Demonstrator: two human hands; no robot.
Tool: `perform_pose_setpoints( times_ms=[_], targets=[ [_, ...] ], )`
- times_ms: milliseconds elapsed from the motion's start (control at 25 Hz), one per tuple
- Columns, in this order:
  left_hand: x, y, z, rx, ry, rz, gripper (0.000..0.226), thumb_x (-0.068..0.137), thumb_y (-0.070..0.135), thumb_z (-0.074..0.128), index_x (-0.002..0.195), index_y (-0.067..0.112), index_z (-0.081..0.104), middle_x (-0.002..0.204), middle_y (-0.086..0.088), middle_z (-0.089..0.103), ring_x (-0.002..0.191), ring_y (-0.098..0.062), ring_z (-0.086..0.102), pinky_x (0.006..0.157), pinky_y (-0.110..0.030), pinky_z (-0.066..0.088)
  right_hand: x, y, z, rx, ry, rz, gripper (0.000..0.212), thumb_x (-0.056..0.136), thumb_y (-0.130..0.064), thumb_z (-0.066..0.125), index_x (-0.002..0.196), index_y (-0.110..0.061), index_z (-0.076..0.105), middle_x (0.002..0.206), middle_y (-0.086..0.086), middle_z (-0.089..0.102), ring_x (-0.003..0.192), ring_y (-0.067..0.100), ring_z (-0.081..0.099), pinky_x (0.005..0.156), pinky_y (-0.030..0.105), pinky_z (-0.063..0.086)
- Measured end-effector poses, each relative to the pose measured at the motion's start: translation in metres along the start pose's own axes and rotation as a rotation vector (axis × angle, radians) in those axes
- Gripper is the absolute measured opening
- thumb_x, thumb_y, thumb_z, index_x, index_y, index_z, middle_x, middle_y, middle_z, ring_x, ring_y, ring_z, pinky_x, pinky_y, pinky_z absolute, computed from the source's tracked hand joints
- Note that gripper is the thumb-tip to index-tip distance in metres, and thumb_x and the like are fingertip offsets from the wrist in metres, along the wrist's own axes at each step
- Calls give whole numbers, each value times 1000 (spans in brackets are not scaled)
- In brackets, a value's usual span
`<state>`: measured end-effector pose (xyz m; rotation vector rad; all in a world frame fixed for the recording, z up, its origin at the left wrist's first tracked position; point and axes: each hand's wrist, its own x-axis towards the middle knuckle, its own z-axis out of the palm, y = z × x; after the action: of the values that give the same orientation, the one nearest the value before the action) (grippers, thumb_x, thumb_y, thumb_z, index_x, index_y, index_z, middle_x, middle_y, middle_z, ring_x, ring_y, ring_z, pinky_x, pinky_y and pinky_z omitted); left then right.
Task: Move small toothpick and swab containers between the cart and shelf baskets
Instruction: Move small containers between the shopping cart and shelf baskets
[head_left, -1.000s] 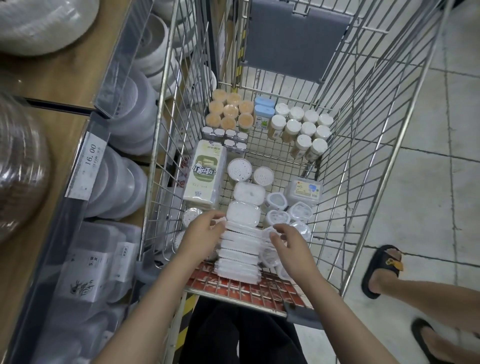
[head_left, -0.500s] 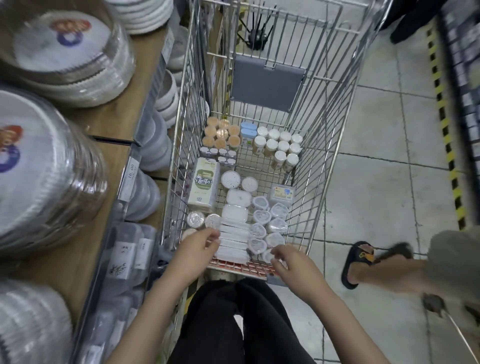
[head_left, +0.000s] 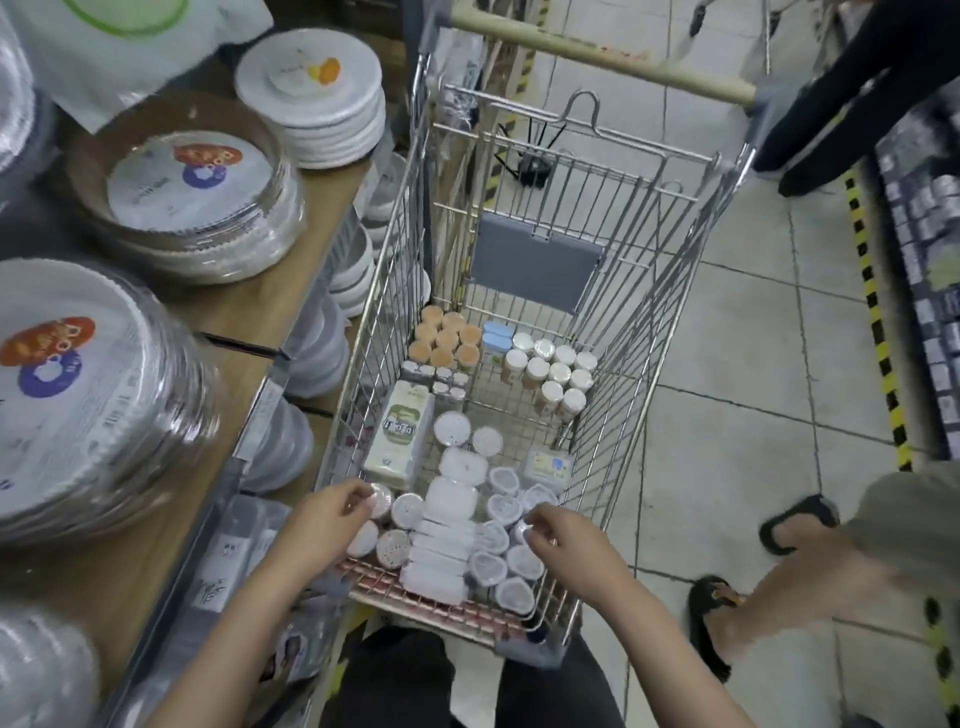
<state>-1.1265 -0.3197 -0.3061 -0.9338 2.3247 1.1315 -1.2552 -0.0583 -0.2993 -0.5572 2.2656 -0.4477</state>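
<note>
Wire cart (head_left: 613, 322): both hands (head_left: 332, 512) hovering, curled

A single head-worn view looks steeply down and forward from above the near end of a wire cart (head_left: 613, 332), close enough that both forearms fill the lower frame. The cart runs away up the middle, its handle (head_left: 597, 54) at the far end. Shelves (head_left: 291, 291) line the left edge; tiled floor (head_left: 737, 338) lies right.

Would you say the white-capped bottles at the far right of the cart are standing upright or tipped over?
Upright. The white-capped bottles show their round caps facing up towards the camera, packed side by side on the cart floor.
</note>
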Motion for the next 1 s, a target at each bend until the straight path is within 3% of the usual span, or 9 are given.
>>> perform_pose_setpoints(
  times_ms=[200, 280, 520, 640, 760, 800, 880, 1000],
  targets=[
    [18, 52, 28, -86, 138, -71, 10, 94, 18, 56, 100, 22, 62, 99, 5, 67, 92, -13, 62, 83, -32, 50, 59, 27, -52, -107, -122, -71, 14, 94, -26, 48, 101, -18, 57, 98, 4, 63, 86, 20, 55, 66, 27, 35],
    [32, 71, 44, -108, 150, -88, 14, 95, 19, 55, 107, 19, 63, 103, 5, 65, 93, -13, 60, 79, -26, 47, 94, 34, -61, -128, -138, -77, 20, 94, -24, 48, 110, -15, 58, 103, 7, 65, 94, 24, 59, 68, 27, 36],
    [96, 86, 76, -100, 76, -71, 27, 96, 27, 50, 120, 19, 61, 112, 3, 65, 98, -12, 60, 84, -27, 49, 200, 31, -41, -83, -193, -18, 40, 91, -27, 55, 127, -10, 50, 118, 12, 62, 105, 27, 59, 78, 27, 42],
    [130, 72, 75, -144, 98, -104, 14, 95, 25, 53, 103, 28, 63, 97, 10, 66, 91, -10, 62, 80, -28, 50, 248, 25, -15, -58, -189, -18, 50, 91, -33, 59, 133, -10, 45, 118, 11, 63, 105, 27, 59, 85, 31, 47],
    [161, 49, 73, -224, 169, -136, 28, 92, 17, 57, 77, 41, 55, 85, 19, 62, 86, -9, 62, 82, -33, 52, 291, 17, 9, 12, -165, 27, 51, 90, -33, 61, 132, -10, 43, 99, 2, 61, 93, 22, 57, 74, 26, 41],
    [168, 42, 72, -227, 166, -136, 31, 91, 15, 57, 77, 42, 53, 85, 20, 61, 87, -9, 62, 84, -33, 51, 304, 15, 16, 27, -166, 40, 56, 90, -34, 61, 135, -9, 39, 101, 3, 60, 92, 22, 57, 73, 26, 43],
    [183, 32, 71, -240, 163, -121, 25, 91, 10, 57, 86, 35, 60, 92, 14, 64, 92, -12, 62, 88, -37, 50, 326, 11, 29, 50, -157, 28, 74, 87, -40, 63, 144, -11, 26, 126, 11, 54, 107, 26, 57, 86, 32, 47],
    [201, 19, 71, -249, 188, -99, 18, 91, 11, 57, 106, 18, 65, 101, 5, 67, 95, -15, 62, 91, -38, 49, 352, 5, 46, 87, -107, -29, 93, 77, -49, 70, 147, -16, 21, 144, 11, 38, 129, 29, 40, 105, 41, 38]
  ],
)
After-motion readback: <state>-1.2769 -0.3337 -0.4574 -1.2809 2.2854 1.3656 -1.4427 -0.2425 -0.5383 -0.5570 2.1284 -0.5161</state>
